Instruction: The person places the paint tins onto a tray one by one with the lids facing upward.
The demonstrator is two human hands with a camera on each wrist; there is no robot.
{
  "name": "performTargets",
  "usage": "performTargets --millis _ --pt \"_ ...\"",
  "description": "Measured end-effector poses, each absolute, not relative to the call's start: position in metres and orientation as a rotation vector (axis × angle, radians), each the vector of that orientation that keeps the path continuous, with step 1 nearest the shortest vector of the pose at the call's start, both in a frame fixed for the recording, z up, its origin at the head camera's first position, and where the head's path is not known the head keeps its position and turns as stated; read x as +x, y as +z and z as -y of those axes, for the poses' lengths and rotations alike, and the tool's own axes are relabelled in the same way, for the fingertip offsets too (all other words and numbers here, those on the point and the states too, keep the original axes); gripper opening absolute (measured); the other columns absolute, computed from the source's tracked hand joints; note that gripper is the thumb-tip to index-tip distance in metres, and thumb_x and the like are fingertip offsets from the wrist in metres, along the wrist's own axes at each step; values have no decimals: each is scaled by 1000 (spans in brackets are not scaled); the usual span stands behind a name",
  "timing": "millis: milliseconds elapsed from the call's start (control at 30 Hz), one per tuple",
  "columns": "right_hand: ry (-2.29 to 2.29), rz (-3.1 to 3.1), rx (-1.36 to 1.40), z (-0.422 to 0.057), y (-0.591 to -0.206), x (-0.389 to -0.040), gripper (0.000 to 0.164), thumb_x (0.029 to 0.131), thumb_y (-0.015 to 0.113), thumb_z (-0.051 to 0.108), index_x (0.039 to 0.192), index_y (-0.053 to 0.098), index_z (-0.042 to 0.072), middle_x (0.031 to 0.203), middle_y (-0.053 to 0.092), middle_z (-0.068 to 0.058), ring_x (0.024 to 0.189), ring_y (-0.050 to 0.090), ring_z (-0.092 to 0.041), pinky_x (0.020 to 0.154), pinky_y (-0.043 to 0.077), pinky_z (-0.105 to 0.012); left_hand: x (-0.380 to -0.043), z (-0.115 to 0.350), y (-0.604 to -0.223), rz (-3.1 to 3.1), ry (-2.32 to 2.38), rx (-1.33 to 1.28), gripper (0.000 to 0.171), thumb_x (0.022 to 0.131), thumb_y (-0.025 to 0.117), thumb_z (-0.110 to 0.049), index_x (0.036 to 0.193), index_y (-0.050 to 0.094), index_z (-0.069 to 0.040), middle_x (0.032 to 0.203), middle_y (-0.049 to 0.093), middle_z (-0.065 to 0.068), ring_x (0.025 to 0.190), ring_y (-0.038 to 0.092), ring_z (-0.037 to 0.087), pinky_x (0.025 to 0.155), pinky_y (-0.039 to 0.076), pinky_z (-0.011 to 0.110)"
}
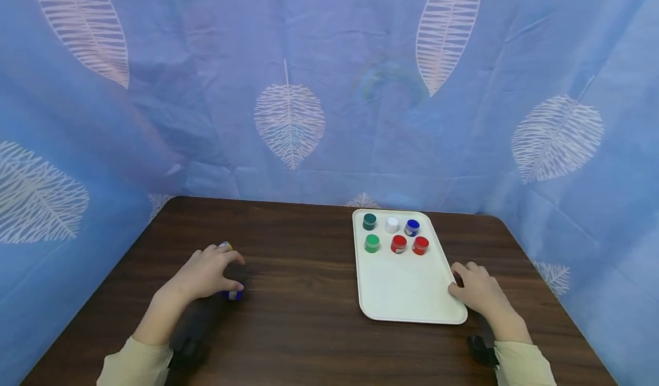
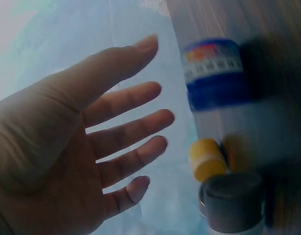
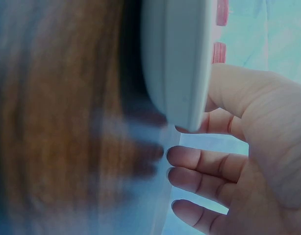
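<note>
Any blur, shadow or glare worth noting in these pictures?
Head view: tray fairly sharp, soft shadow on the table near the left sleeve; left wrist view: hazy, washed out at upper left, left hand clearer than the table grain; right wrist view: table badly blurred, with bluish, mirror-like sheen, right hand sharper.

The blue cylindrical jar (image 2: 216, 90) looks to me like smooth plastic with a soft shine; whether its printed white label (image 2: 214, 67) is paper or film I cannot tell. The yellow cylindrical jar (image 2: 207, 161) looks plastic too. One red-lidded round jar (image 3: 219, 53) shows finely ridged plastic. At my right grip (image 1: 481, 294), the white rectangular tray (image 1: 401, 294) looks like smooth moulded plastic. The dark brown desk (image 1: 293, 340) is wood-grained, with a low sheen. The blue leaf-printed cloth (image 1: 340, 31) is creased; my pale sleeves (image 1: 136, 364) are matt fabric.
</note>
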State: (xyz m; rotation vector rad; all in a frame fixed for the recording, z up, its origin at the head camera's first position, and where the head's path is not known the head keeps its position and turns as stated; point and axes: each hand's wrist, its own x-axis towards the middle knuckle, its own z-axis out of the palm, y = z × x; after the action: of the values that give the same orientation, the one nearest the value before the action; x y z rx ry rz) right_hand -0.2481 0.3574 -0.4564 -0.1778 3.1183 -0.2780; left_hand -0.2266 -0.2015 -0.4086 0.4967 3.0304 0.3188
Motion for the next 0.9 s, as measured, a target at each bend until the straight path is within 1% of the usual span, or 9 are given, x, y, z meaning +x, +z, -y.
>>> performTargets --millis 167,333,467,600,733,900 --pt "-284 -3117 -177 -359 -458 -250 26 84 62 19 105 59 4 92 57 -18 79 50 -31 66 42 -50 -233 209 -414 -2932 349 451 50 71 84 -42 109 68 -16 113 69 6 112 57 39 91 40 61" --pt "-278 -3104 -158 -360 -460 -252 26 84 62 19 105 58 4 92 56 -18 80 50 -32 67 43 -51 -230 208 -415 -2886 315 427 45 70 86 -36 105 69 -14 109 70 5 110 59 36 91 40 59" --pt "-273 -3103 -146 -360 -460 -252 26 84 62 20 105 58 4 93 56 -18 81 50 -32 69 43 -52 -230 206 -414 -2854 234 382 41 70 86 -32 102 69 -14 101 70 2 100 59 31 88 43 56" --pt "-278 -3102 -145 -360 -459 -252 27 84 62 20 105 58 4 94 57 -19 82 50 -33 70 43 -53 -230 206 -414 -2831 208 354 36 71 86 -28 100 69 -14 94 67 -1 92 56 25 85 43 52" --pt "-280 -3099 -147 -360 -459 -251 27 85 62 20 106 58 4 94 57 -19 83 50 -33 70 43 -54 -231 206 -415 -2824 216 340 34 72 85 -27 100 69 -14 92 66 -2 89 54 22 84 43 50" --pt "-275 -3102 -149 -359 -458 -251 27 85 62 20 105 58 3 94 57 -19 83 51 -33 70 43 -54 -232 205 -418 -2864 222 374 33 73 84 -29 99 69 -14 95 69 -1 89 59 20 85 45 53"
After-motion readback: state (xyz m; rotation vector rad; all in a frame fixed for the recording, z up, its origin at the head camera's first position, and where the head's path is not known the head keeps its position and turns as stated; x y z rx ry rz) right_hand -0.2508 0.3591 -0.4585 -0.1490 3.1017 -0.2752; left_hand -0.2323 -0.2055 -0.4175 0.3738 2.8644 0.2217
